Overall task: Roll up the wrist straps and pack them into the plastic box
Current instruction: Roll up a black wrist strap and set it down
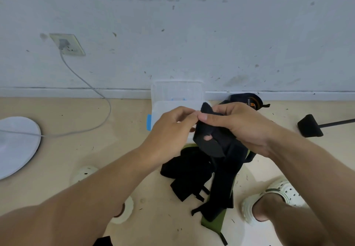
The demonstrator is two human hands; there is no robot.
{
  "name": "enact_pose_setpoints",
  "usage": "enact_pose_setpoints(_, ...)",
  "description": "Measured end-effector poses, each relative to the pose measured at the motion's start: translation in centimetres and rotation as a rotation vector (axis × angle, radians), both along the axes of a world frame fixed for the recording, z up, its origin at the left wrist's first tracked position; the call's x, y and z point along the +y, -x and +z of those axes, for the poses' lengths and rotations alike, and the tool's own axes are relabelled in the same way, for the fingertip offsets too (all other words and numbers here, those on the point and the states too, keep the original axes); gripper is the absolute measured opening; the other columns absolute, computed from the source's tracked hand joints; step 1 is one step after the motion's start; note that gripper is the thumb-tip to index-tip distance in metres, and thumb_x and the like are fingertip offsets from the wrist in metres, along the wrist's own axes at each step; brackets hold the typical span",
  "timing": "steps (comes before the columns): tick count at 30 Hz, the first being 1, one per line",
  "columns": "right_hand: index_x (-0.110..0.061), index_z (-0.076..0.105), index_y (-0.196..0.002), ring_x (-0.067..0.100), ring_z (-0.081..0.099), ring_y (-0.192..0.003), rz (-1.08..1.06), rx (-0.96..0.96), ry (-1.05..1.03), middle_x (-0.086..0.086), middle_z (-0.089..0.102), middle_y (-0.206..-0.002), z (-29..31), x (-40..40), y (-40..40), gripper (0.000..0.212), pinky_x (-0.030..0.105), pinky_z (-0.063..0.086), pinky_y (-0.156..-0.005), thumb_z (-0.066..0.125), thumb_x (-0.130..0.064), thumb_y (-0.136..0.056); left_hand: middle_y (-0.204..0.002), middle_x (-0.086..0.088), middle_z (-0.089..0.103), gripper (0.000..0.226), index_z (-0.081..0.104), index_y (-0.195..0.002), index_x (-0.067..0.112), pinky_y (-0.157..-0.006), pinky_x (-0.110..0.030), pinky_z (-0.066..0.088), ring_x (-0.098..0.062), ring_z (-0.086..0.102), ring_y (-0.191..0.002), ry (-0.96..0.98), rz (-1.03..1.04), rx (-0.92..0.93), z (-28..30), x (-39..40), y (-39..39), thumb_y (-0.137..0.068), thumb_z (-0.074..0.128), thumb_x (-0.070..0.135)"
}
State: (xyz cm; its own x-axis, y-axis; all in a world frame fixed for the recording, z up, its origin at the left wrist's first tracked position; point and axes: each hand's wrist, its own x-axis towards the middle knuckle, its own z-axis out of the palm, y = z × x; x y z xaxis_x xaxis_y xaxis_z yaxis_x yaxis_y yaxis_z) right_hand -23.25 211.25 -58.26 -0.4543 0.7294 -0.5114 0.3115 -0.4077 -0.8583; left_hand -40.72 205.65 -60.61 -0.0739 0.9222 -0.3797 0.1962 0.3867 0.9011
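Both grips are closed on one black strap (213, 136): the right hand (238, 124) wraps its top end while the left hand (172, 128) pinches the edge beside it, likely to start a tight roll. Its tail hangs toward six o'clock onto more straps (189, 171) on the floor (76, 149). The open plastic box (172, 109) waits at twelve o'clock, near enough for a short drop.

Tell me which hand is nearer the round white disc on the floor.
Left. The left hand is the one toward the round white disc, which lies far off to its left; the right hand is farther.
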Motion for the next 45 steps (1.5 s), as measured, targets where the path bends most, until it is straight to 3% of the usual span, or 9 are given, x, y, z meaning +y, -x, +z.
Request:
enact_pose_setpoints(6, 0.0, 0.068, -0.125, 0.037, 0.07, -0.114, -0.034, 0.111, -0.004, 0.022, 0.073, -0.122, 0.0, -0.1, 0.2, 0.034, 0.047, 0.05, -0.106, 0.061, -0.023, -0.101, -0.103, 0.015, 0.077, 0.019, 0.074, -0.112, 0.033, -0.09, -0.017, 0.054, -0.001, 0.071, -0.099, -0.117, -0.002, -0.047, 0.8, -0.1, 0.1, -0.097, 0.067, 0.042)
enact_pose_setpoints(12, 0.016, 0.058, -0.119, 0.031, 0.068, -0.102, -0.099, 0.232, 0.022, 0.028, 0.07, -0.12, 0.4, -0.2, 0.3, 0.051, 0.041, 0.054, -0.1, 0.065, -0.028, -0.095, -0.109, 0.022, 0.071, 0.044, 0.061, -0.128, 0.038, -0.092, -0.023, 0.057, 0.002, 0.068, -0.103, -0.337, -0.078, 0.149, -0.4, -0.6, 0.2, -0.09, 0.08, 0.026)
enact_pose_setpoints(17, -0.01, 0.072, -0.083, 0.036, 0.074, -0.097, -0.144, 0.05, -0.208, 0.021, 0.077, -0.098, 0.8, -0.8, 0.6, 0.038, 0.048, 0.058, -0.1, 0.08, -0.045, -0.071, -0.096, 0.015, 0.075, 0.021, 0.07, -0.113, 0.028, -0.078, -0.021, 0.054, -0.007, 0.071, -0.088, -0.393, -0.033, 0.164, -0.8, -0.1, 0.8, -0.101, 0.063, 0.012)
enact_pose_setpoints(20, -0.023, 0.072, -0.086, 0.014, 0.066, -0.076, -0.249, -0.079, -0.434, -0.002, 0.074, -0.084, 0.6, -0.6, 0.2, 0.042, 0.034, 0.056, -0.08, 0.085, -0.053, -0.059, -0.093, 0.013, 0.076, 0.025, 0.074, -0.107, 0.028, -0.075, -0.016, 0.051, -0.006, 0.07, -0.089, -0.367, -0.041, 0.171, -0.6, 0.0, 0.9, -0.104, 0.057, 0.01)
enact_pose_setpoints(24, -0.04, 0.075, -0.095, 0.007, 0.067, -0.085, -0.113, -0.063, -0.552, -0.022, 0.072, -0.09, 1.1, 0.0, -0.6, 0.038, 0.026, 0.055, -0.082, 0.084, -0.05, -0.059, -0.098, 0.012, 0.076, 0.022, 0.074, -0.107, 0.027, -0.076, -0.007, 0.045, -0.001, 0.068, -0.092, -0.28, -0.098, 0.095, 0.1, 0.0, 0.6, -0.106, 0.056, 0.016)
enact_pose_setpoints(29, -0.032, 0.081, -0.093, 0.012, 0.073, -0.078, 0.004, 0.011, -0.513, -0.01, 0.077, -0.086, 1.5, 0.0, -1.0, 0.031, 0.023, 0.058, -0.082, 0.085, -0.036, -0.063, -0.086, 0.011, 0.072, 0.021, 0.072, -0.103, 0.029, -0.066, -0.007, 0.042, -0.003, 0.063, -0.078, -0.164, -0.121, 0.06, 0.4, 0.2, 0.4, -0.107, 0.054, 0.021)
enact_pose_setpoints(32, -0.021, 0.083, -0.093, 0.022, 0.077, -0.084, -0.074, -0.02, -0.522, 0.0, 0.08, -0.085, 1.1, 0.0, -0.9, 0.023, 0.037, 0.062, -0.085, 0.084, -0.031, -0.072, -0.09, 0.008, 0.073, 0.023, 0.072, -0.104, 0.027, -0.082, -0.018, 0.048, -0.009, 0.068, -0.09, -0.1, -0.157, -0.017, 0.5, -0.1, 0.3, -0.107, 0.053, 0.016)
enact_pose_setpoints(36, -0.013, 0.08, -0.09, 0.009, 0.073, -0.074, -0.122, 0.01, -0.454, -0.003, 0.078, -0.079, 0.7, -0.1, -0.6, 0.012, 0.019, 0.056, -0.071, 0.085, -0.016, -0.079, -0.094, 0.0, 0.073, 0.023, 0.072, -0.104, 0.015, -0.09, -0.031, 0.052, -0.013, 0.068, -0.094, -0.085, -0.166, -0.133, 0.5, -0.2, 0.2, -0.101, 0.051, 0.007)
enact_pose_setpoints(45, -0.013, 0.072, -0.076, 0.015, 0.067, -0.069, -0.262, -0.116, -0.44, 0.009, 0.076, -0.081, 0.5, -0.2, 0.1, 0.028, 0.031, 0.054, -0.071, 0.083, -0.037, -0.085, -0.103, 0.002, 0.08, 0.033, 0.063, -0.132, 0.019, -0.077, -0.029, 0.063, -0.011, 0.077, -0.095, -0.073, -0.026, -0.257, 0.7, 0.0, 0.1, -0.107, 0.049, 0.002)
